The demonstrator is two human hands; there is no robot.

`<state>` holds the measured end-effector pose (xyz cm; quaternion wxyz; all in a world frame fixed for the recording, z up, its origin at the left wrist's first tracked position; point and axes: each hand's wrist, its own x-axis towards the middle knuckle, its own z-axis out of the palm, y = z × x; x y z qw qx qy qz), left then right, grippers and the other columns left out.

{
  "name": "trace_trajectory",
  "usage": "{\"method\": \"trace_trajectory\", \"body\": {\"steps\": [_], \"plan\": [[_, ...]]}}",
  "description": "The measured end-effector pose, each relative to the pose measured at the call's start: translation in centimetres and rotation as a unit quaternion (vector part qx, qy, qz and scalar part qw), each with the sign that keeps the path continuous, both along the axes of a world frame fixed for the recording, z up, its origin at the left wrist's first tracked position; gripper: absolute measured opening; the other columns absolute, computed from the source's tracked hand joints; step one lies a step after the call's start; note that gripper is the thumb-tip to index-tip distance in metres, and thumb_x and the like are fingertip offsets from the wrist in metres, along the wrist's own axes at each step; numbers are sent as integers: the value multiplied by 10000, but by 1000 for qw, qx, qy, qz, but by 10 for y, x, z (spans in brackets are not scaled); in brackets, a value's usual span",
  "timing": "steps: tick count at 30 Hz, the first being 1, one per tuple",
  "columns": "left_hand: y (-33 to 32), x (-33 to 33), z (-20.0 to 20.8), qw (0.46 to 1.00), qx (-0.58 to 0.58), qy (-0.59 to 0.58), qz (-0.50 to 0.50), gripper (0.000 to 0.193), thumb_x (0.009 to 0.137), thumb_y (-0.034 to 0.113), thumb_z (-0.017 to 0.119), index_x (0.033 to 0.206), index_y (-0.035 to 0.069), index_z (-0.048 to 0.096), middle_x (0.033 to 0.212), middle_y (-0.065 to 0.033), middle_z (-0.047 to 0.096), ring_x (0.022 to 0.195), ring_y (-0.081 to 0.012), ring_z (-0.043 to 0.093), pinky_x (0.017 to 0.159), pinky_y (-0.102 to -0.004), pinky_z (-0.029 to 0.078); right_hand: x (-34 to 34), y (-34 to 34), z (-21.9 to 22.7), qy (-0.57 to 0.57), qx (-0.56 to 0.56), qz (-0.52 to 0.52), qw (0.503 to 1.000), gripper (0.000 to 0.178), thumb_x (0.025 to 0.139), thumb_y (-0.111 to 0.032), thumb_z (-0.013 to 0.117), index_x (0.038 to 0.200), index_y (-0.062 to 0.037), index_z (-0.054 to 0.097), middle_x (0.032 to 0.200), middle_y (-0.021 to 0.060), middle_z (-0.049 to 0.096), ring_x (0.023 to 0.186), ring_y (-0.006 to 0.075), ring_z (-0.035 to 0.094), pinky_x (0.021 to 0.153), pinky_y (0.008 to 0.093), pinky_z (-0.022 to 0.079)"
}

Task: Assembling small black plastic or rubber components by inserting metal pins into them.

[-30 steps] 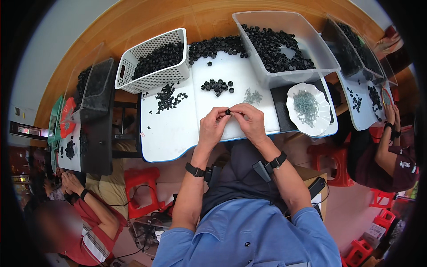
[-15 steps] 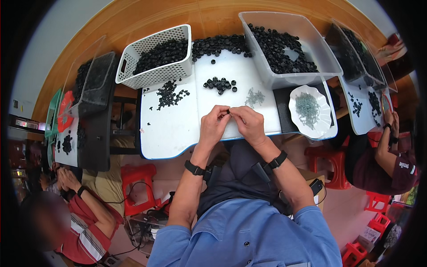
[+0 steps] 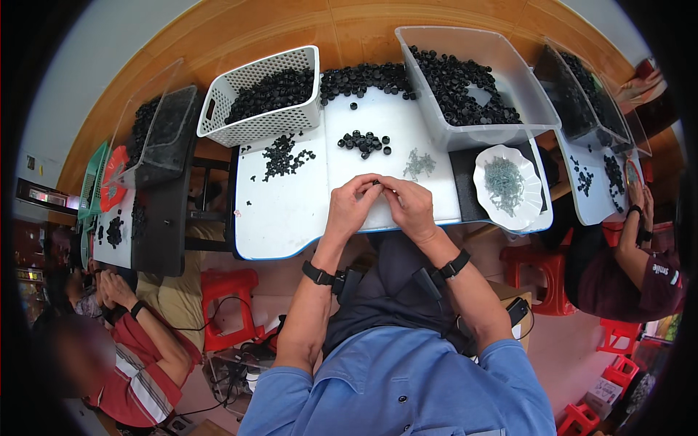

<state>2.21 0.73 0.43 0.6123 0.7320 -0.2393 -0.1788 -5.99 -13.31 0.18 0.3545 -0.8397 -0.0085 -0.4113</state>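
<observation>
Over the near edge of the white tabletop, my left hand (image 3: 349,209) and my right hand (image 3: 413,211) meet fingertip to fingertip. Both are closed in a pinch around a small black part (image 3: 376,182), mostly hidden by the fingers. Just beyond them lies a cluster of round black caps (image 3: 366,144). A little heap of thin, clear greenish pieces (image 3: 419,164) sits by my right hand. To the left, small black pieces (image 3: 285,157) are scattered on the board.
A white perforated basket (image 3: 260,132) and a translucent bin (image 3: 502,133), both holding black parts, stand at the back. More caps (image 3: 367,78) are piled between them. On the right, a scalloped white plate (image 3: 533,211) bears clear pieces. Co-workers sit at both sides.
The fingertips have shifted slightly around the black part, which now shows less. My hands stay together in the same place. The whole view has tilted a little.
</observation>
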Motion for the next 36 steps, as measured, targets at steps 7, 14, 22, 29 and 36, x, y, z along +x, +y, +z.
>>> {"method": "trace_trajectory", "body": {"steps": [7, 14, 22, 29, 36], "plan": [[0, 2, -5, 999, -23, 30, 12, 266, 966, 136, 728, 1176, -26, 734, 1005, -129, 796, 945, -152, 750, 834, -281, 572, 0, -2, -6, 33, 91, 26, 995, 210, 854, 30, 737, 1059, -17, 734, 922, 134, 764, 768, 258, 745, 684, 334, 579], [-2, -2, -2, 1000, -8, -8, 5, 263, 958, 132, 732, 1168, -25, 734, 996, -133, 796, 933, -156, 751, 818, -283, 574, 2, -7, -6, 98, 207, 22, 973, 110, 873, -3, 746, 982, -15, 745, 856, 93, 718, 694, 177, 677, 620, 287, 519], [-1, -2, -1, 999, -1, -25, -20, 286, 956, 99, 739, 1203, -43, 717, 1050, -131, 785, 987, -145, 734, 851, -268, 573, 1, -8, -7, 91, 190, 21, 977, 80, 860, 17, 736, 934, -10, 731, 838, 88, 695, 683, 172, 662, 610, 281, 510], [2, 0, -13, 1000, -22, -7, -1, 280, 955, 122, 741, 1197, -19, 730, 1002, -121, 793, 933, -135, 741, 810, -266, 569, -1, -6, -2, 91, 194, 26, 976, 68, 875, 19, 723, 938, -8, 724, 865, 93, 694, 697, 179, 661, 628, 292, 516], [-6, 8, -12, 988, -123, 49, 74, 210, 991, 53, 697, 1167, -61, 706, 1041, -114, 777, 970, -116, 724, 823, -230, 552, 0, -8, 3, 82, 217, -57, 971, 75, 899, 2, 720, 974, 2, 710, 894, 114, 676, 718, 219, 657, 664, 318, 523]]}}
